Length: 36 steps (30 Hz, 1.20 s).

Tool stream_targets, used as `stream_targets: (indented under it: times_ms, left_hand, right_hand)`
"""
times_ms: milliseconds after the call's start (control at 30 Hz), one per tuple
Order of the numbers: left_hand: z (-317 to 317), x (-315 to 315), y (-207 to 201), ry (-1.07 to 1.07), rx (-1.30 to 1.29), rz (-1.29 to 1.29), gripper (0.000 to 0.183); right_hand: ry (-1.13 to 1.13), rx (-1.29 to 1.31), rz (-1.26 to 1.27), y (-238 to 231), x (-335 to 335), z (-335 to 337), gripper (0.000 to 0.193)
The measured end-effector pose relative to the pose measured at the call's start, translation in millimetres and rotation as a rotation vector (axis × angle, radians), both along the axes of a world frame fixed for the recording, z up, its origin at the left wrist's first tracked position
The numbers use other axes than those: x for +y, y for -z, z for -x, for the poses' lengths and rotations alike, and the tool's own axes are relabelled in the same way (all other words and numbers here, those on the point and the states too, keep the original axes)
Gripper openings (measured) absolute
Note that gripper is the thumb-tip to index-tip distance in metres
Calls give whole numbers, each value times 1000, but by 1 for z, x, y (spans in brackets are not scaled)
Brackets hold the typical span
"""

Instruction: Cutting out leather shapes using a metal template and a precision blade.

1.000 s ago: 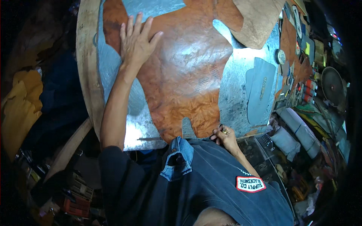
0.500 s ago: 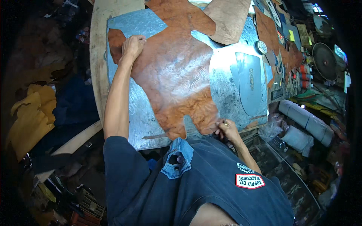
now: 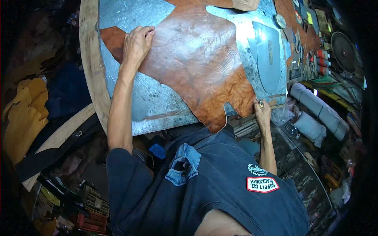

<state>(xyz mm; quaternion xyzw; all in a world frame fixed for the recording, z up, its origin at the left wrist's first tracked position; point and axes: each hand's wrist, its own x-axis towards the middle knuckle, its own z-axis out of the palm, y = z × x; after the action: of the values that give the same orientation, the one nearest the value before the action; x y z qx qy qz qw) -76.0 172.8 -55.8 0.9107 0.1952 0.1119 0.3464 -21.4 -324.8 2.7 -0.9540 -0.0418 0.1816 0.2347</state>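
A large brown leather hide with an irregular outline lies across a grey metal-topped table. My left hand is on the hide's left part, its fingers curled together and the thumb pressed in at the leather. Just beyond that hand, a darker flap of the same hide reaches left. With my right hand, which wears a ring, I pinch the tip of the hide's lower right lobe. The lower middle lobe hangs over the table's near edge, close to my shirt.
Grey-blue flat template pieces lie at the table's right, below a round tin. A wooden edge board borders the left side. Wrapped white rolls and a fan stand on the right. Yellow leather hangs at far left.
My right hand has moved right and away from me, taking the hide's lower lobe along. The hide has turned and shifted right. My left hand stays on its left part.
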Motion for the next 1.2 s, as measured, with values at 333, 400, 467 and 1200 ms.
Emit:
stream_targets:
  times_ms: [333,400,467,1200]
  left_hand:
    - [70,-166,14,251,101,-152,74]
    - [74,-166,4,276,87,-94,74]
    - [76,-143,-3,221,180,-163,75]
    - [98,46,22,-729,-671,1584,47]
  right_hand:
    - [-34,-102,284,18,3,1,49]
    - [-80,-277,299,16,-5,4,44]
    - [-65,-201,316,8,2,4,41]
    - [65,-265,166,3,13,13,47]
